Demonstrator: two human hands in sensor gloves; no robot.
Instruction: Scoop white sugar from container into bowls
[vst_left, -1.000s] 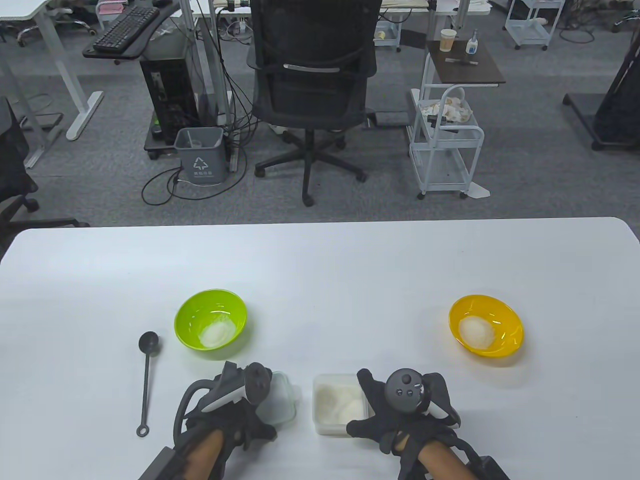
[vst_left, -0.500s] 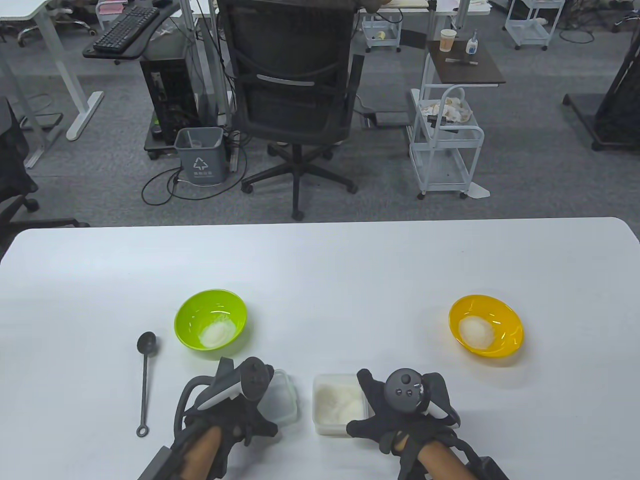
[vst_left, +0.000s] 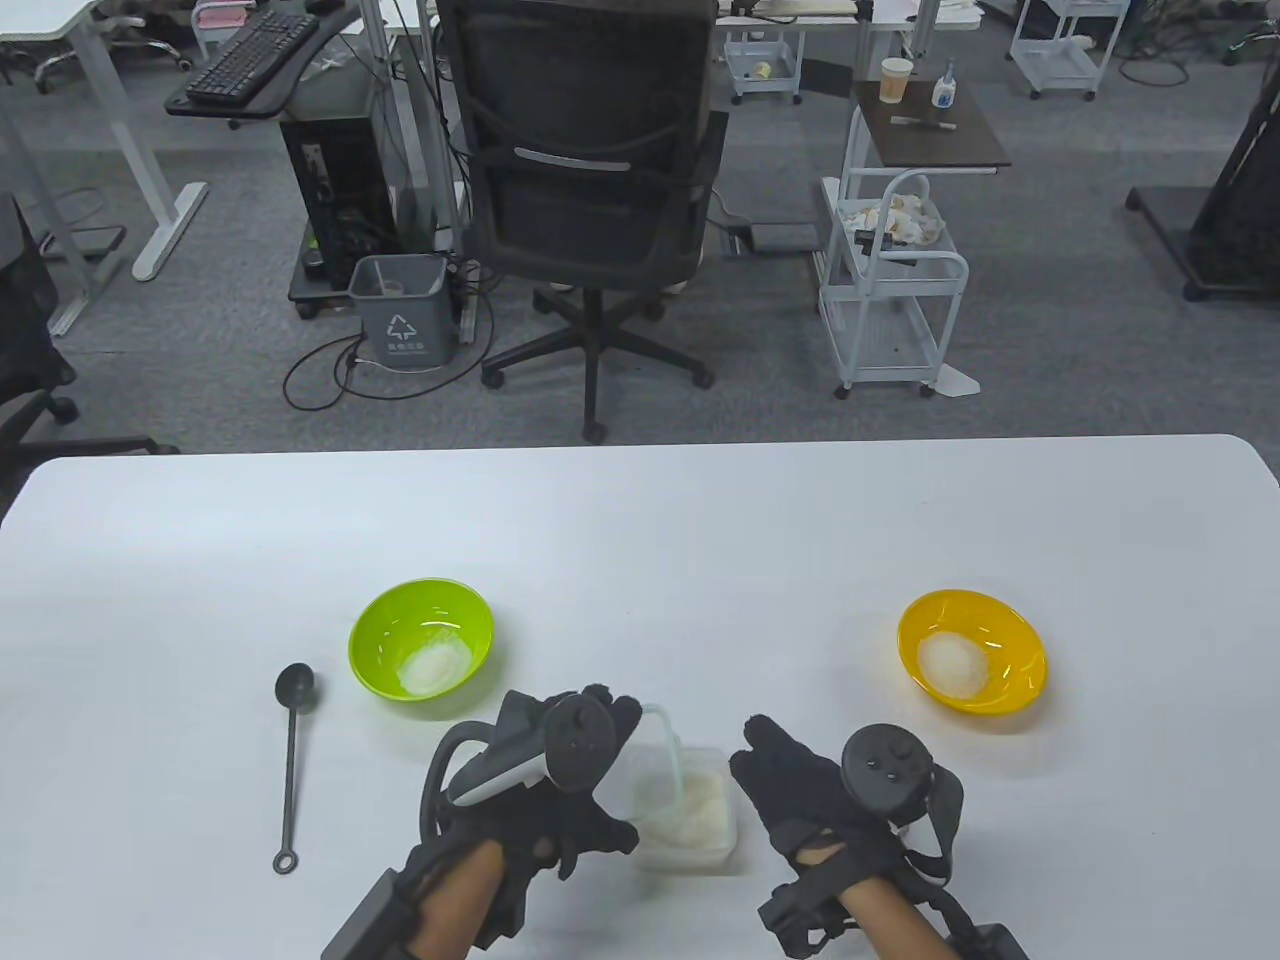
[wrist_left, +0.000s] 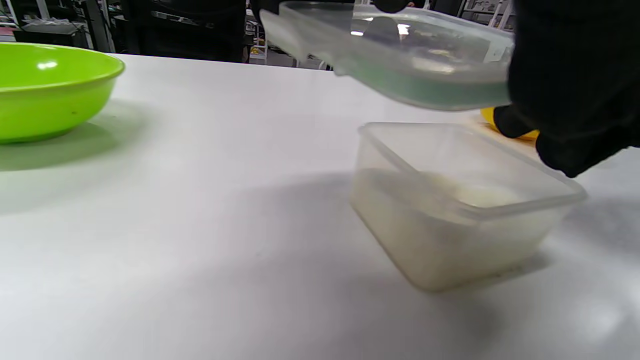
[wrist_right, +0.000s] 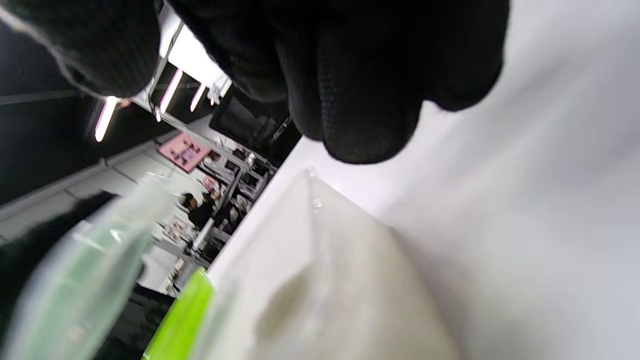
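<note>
Table view, hands: left hand held the lid tilted over the container; right hand lay open, holding nothing, beside it.
Table view, count: two bowls, green bowl and yellow bowl, both with sugar; one spoon; one container on the worktop.
Left wrist view, risk: the lid hung above the container; landing crooked, it could tip sugar out.
Right wrist view, risk: the fingers were near the container rim; a bump might push it.
</note>
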